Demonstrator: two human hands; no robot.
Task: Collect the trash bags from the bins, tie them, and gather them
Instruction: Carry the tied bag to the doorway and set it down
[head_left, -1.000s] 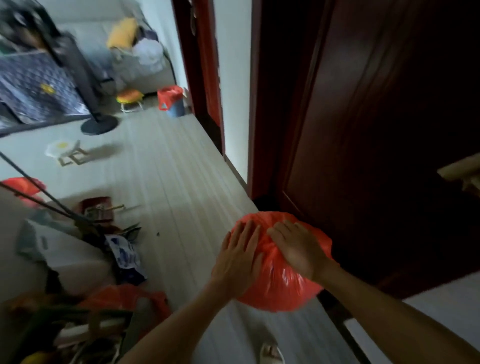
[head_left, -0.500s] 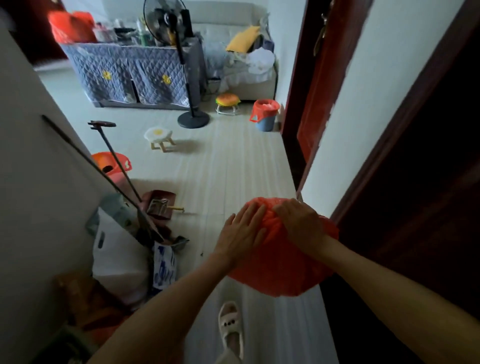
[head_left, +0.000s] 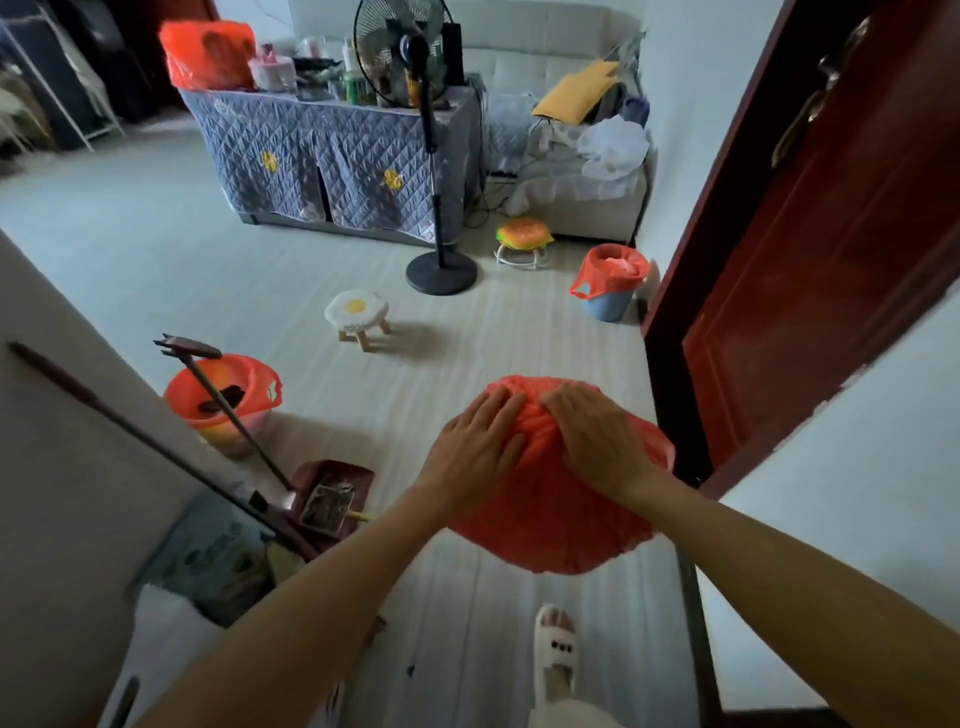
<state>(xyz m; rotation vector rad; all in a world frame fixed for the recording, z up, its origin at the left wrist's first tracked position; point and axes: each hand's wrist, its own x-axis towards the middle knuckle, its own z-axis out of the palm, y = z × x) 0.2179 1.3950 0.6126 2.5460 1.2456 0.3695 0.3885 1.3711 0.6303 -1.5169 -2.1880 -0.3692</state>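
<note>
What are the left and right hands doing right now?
Left hand: open, fingers straight, resting flat on the red trash bag.
Right hand: on top of the bag, fingertips hidden in the gathered plastic; cannot be told whether it grips.

pale floor (head_left: 249, 270), egg stool (head_left: 357, 313), fan base (head_left: 441, 274)

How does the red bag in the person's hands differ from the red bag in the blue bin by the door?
The held bag is out of any bin, bunched shut at its top under the left hand and right hand. The bin liner still sits in the blue bin, mouth open, rim folded over the edge, trash showing. Both are red plastic.
</note>
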